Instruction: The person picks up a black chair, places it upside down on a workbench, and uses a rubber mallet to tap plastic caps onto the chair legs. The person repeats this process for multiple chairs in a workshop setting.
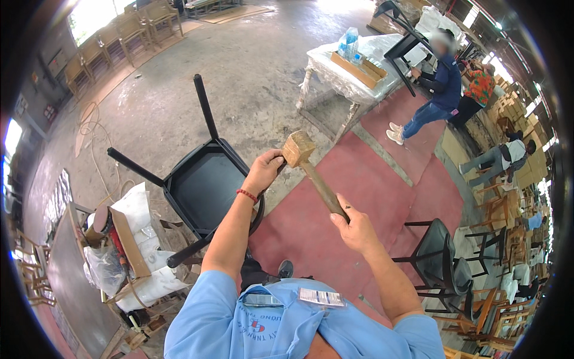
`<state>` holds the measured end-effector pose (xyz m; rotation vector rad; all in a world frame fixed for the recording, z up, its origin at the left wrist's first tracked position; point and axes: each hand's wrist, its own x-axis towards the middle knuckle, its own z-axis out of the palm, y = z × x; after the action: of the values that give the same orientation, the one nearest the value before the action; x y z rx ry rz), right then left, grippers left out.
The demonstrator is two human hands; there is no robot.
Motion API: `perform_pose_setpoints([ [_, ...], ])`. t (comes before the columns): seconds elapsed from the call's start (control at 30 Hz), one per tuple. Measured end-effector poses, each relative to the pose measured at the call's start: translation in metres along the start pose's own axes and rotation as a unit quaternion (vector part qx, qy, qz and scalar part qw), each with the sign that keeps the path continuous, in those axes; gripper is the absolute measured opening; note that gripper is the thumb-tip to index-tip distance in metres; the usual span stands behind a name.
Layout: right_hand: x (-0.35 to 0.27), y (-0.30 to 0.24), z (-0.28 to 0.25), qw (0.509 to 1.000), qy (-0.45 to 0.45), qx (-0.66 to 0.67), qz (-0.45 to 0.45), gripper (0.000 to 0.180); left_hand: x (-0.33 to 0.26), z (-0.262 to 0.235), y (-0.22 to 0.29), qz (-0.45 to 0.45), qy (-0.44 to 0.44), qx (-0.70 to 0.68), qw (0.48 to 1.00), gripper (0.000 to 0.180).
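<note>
My right hand (357, 226) grips the handle of a wooden mallet (299, 151), whose block head is raised over the rim of a black chair (200, 182). The chair is upside down, with dark legs pointing up and outward. My left hand (265, 169) is closed on the chair's rim at its right corner, right beside the mallet head. A red cord bracelet circles my left wrist. I wear a light blue shirt.
A plastic-covered table (353, 69) with bottles and a wooden tray stands ahead, with several people beyond it at the right. Black chairs (439, 263) stand at the right on a red mat. A cluttered crate with white bags (128, 239) sits at my left. Wooden chairs line the far left.
</note>
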<state>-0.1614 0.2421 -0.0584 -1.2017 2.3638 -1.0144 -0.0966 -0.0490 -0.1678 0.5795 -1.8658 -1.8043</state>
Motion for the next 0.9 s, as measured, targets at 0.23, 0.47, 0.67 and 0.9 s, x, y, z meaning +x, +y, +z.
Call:
perform_pose_setpoints([
  [0.23, 0.001, 0.007, -0.001, 1.0, -0.005, -0.012, 0.007, 0.053, 0.0, -0.005, -0.003, -0.089, -0.029, -0.055, 0.994, 0.021],
  [0.47, 0.009, -0.026, -0.045, 0.959, 0.127, 0.241, -0.078, 0.05, -0.028, 0.003, -0.02, 0.029, 0.164, -0.248, 0.954, 0.02],
  [0.67, 0.025, -0.005, -0.028, 0.901, 0.184, 0.346, -0.185, 0.034, -0.047, 0.056, -0.07, -0.281, 0.074, -0.342, 0.894, 0.012],
  [0.9, -0.056, 0.078, -0.01, 0.991, 0.013, 0.117, 0.071, 0.045, -0.028, 0.021, -0.059, -0.285, 0.013, -0.35, 0.892, 0.013],
])
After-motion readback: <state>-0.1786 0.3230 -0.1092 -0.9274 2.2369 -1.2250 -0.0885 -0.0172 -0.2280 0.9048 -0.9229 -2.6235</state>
